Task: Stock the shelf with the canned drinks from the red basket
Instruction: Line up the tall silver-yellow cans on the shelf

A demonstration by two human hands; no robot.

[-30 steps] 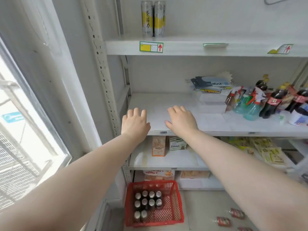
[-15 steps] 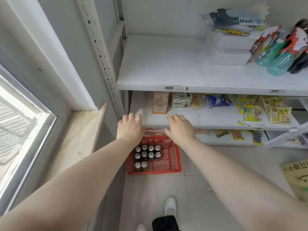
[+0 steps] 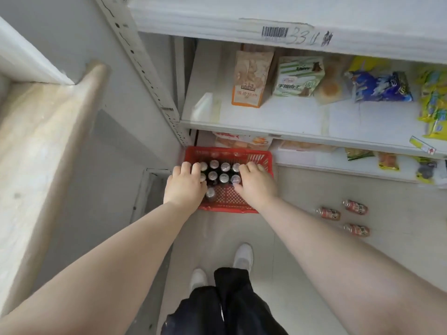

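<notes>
The red basket (image 3: 257,154) stands on the floor against the bottom of the white shelf unit (image 3: 290,119). Several dark canned drinks (image 3: 219,174) with silver tops stand upright in its left half. My left hand (image 3: 185,186) hovers over the left column of cans, its fingers reaching onto their tops. My right hand (image 3: 257,183) is at the right column, fingertips and thumb touching the cans there. Neither hand visibly closes round a can. The hands hide some of the cans.
Three red cans (image 3: 355,207) lie loose on the floor to the right. Snack packets (image 3: 249,79) fill the lower shelves. A shelf edge with a barcode (image 3: 274,32) juts out overhead. A stone window sill (image 3: 48,122) runs along the left. My shoes (image 3: 243,257) are just behind the basket.
Both hands came down from the middle shelf, past the lower shelf edge, to the cans in the basket. The view tilted down and moved closer to the floor.
</notes>
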